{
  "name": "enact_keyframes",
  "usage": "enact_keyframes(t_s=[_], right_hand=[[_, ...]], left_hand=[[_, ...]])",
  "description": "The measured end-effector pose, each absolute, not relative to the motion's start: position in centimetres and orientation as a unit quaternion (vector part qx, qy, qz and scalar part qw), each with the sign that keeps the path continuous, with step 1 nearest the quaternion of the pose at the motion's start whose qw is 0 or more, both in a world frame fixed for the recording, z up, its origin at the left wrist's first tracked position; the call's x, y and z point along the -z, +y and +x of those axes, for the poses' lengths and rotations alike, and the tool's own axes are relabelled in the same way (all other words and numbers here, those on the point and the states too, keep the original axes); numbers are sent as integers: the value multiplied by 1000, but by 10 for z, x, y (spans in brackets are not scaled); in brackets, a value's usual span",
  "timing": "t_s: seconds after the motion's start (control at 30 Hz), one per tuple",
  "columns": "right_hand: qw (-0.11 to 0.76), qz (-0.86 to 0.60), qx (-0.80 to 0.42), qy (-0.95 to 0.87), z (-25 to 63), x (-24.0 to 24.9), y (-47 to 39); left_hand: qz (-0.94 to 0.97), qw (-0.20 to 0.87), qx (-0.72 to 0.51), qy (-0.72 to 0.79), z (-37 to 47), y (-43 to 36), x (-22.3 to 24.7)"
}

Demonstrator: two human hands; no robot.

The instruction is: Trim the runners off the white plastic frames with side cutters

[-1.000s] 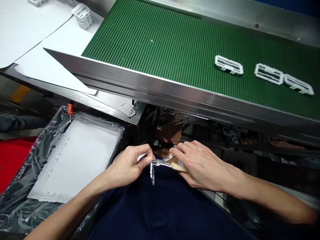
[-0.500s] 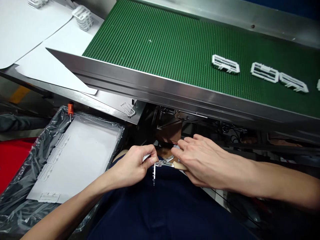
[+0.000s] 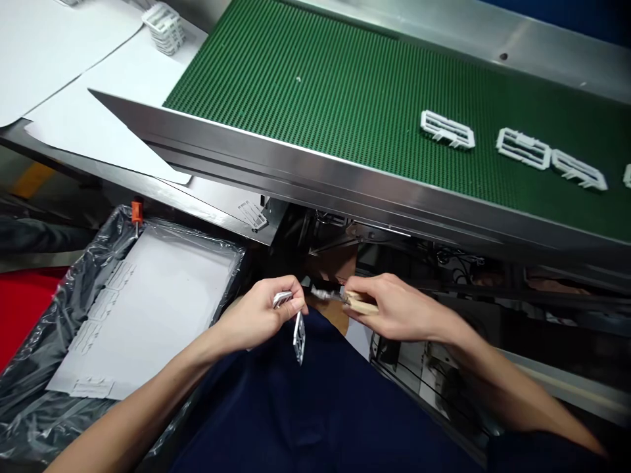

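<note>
Across the top runs the green ridged conveyor belt (image 3: 315, 85) behind its steel rail. Off its left end lies the steel-edged tabletop (image 3: 182, 199) with white paper sheets (image 3: 113, 112), and below that, the plastic-lined bin (image 3: 39, 407) holds a flat white sheet (image 3: 172, 282). Down in front of the belt, two bare hands! The right hand (image 3: 399, 307) has its fingers closed round the cream-handled metal pliers (image 3: 362, 305), tips pointing left, apart from the left hand (image 3: 266, 312). That one pinches the white slotted plastic piece (image 3: 300, 338), hanging below the fingers, with more white plastic above them, perhaps a second piece. Left of the belt stands a stack of white frames (image 3: 165, 29); on its right half lie white slatted frames (image 3: 447, 130), two of them touching. Smallest, the orange clip (image 3: 137, 211), below and left of the belt, on the bin's rim.
</note>
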State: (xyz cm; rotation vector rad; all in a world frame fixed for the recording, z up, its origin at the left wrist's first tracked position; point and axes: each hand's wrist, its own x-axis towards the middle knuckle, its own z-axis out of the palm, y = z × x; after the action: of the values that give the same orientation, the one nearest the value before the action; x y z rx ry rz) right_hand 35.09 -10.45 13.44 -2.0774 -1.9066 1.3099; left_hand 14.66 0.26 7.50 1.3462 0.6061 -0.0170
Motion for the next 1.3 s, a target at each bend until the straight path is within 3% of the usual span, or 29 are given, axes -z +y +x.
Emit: enact_keyframes(t_s=[0.13,0.3,0.43,0.63,0.77,0.93,1.07,1.3], right_hand=[[258,-640,-543,-478,324,-80,-114],[445,-591,-581,-339,295,-46,-125],[519,-610,-539,-261,294,-48,-126],[576,-606,-517,-184,275,-50,-111],[518,-648,-512,-224,273,-59,-105],[305,-750,-354,-468,309,-77,-105],[146,-730,-264,-614,334,-85,-103],[44,-679,-243,-691,343,-95,-94]], left_hand=[[545,803,0,240,154,6,-64],[490,819,-39,296,159,6,-46],[460,812,-31,356,152,7,-32],[264,931,-43,249,142,3,-25],[193,941,-109,258,145,-1,-27],[158,939,-111,286,143,-1,-28],[164,943,-94,275,140,1,-25],[167,945,-87,266,137,0,-23]])
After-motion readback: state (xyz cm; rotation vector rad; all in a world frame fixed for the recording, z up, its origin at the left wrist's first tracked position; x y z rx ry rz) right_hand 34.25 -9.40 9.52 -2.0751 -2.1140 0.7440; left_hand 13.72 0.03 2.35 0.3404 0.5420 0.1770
